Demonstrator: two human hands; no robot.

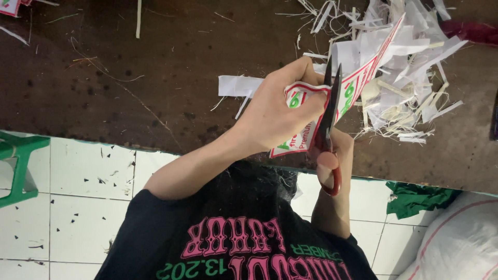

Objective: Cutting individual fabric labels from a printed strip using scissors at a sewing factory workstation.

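Head view, work in hand: a person cuts a printed label sheet (348,91) with red-handled scissors (328,132) over a dark brown table (155,78).
Head view, done so far: judging by the heap of white paper offcuts (410,78) lying on the table just beyond the hands, a good deal of trimming looks finished.
Head view, left to do: the blades sit partway into the sheet, so this cut appears incomplete; how many sheets remain cannot be told.
Left hand (275,111): fingers curled, pinching the near part of the sheet from above.
Right hand (337,155): closed through the scissor loops, gripping them, with the blades pointing away from the body.
Sheet relative to hands: held above the table edge, touching the left fingers, its far end rising toward the offcuts, with the blades crossing it just right of the left hand.
Surroundings: white tiled floor (83,207), green stool (21,166), white sack (456,243).
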